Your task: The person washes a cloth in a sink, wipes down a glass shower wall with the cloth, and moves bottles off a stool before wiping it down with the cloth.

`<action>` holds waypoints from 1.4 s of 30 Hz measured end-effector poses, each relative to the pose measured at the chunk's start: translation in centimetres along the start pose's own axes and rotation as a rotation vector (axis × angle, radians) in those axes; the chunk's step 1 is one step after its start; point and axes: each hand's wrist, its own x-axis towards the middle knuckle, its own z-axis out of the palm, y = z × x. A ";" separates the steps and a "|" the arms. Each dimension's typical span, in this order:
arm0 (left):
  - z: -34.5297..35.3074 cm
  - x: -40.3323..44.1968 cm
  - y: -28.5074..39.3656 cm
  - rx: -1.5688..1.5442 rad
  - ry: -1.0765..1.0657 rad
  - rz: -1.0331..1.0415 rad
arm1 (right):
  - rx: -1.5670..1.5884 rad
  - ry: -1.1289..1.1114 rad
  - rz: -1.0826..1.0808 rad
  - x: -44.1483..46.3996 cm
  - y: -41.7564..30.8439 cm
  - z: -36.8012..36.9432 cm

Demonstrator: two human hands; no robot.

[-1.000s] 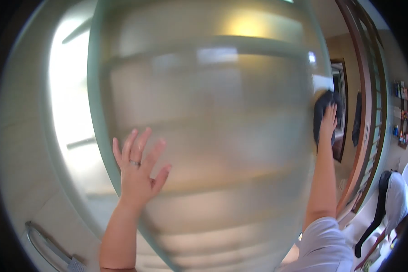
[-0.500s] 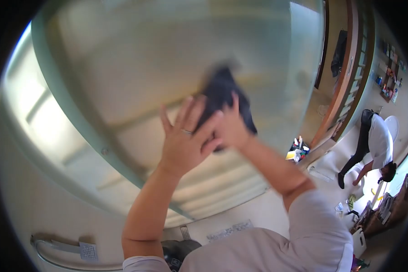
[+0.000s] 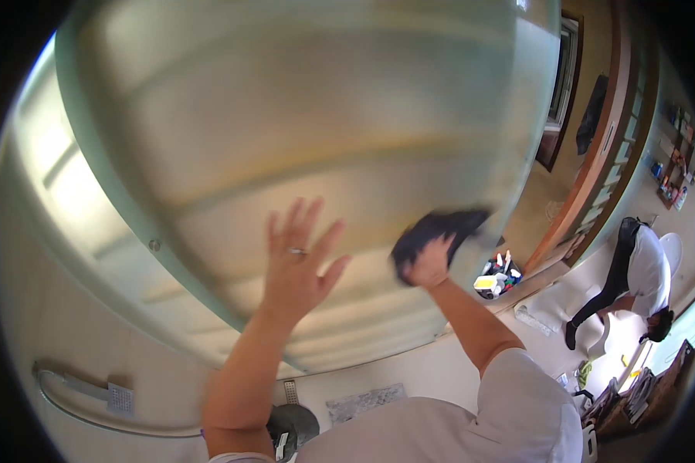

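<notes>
A large frosted glass panel (image 3: 309,100) fills the view in front of me. My right hand (image 3: 431,264) presses a dark cloth (image 3: 440,231) against the lower right part of the panel, fingers over the bunched fabric. To its left, my left hand (image 3: 297,258), wearing a ring, is raised with fingers spread and holds nothing. Whether its palm touches the glass I cannot tell.
A hand shower (image 3: 120,398) with its hose lies at lower left. A dark round bin-like object (image 3: 295,427) stands by my body. Beyond the panel's right edge is a caddy of bottles (image 3: 498,275). Further right, a person in a white top (image 3: 647,258) bends over.
My right hand has swept the cloth down and to the right across the glass. My left hand has come away from the cloth and moved slightly left and down.
</notes>
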 end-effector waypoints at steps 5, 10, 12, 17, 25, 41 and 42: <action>4.5 0.9 2.7 -0.134 -0.028 0.113 | 0.115 0.498 -0.217 6.0 6.0 -1.5; 2.3 3.0 2.4 -0.022 0.021 0.028 | 0.450 1.126 0.147 18.6 17.3 -21.8; 1.6 2.8 1.5 -0.039 0.098 -0.043 | 0.287 1.178 0.435 19.9 17.0 -23.3; 2.0 -0.8 0.4 -0.215 0.465 -0.308 | 0.169 0.947 -0.214 9.8 -1.8 -12.2; 9.1 -13.3 3.1 -0.308 0.188 -0.507 | 0.049 0.060 -1.042 3.2 -8.2 -2.3; 1.3 -17.6 -2.5 -0.301 0.380 -0.753 | 0.082 0.008 -1.092 6.4 -24.9 -4.0; 1.7 -18.8 -2.7 -0.400 0.261 -0.947 | 0.087 0.033 -1.156 4.7 -25.1 -0.8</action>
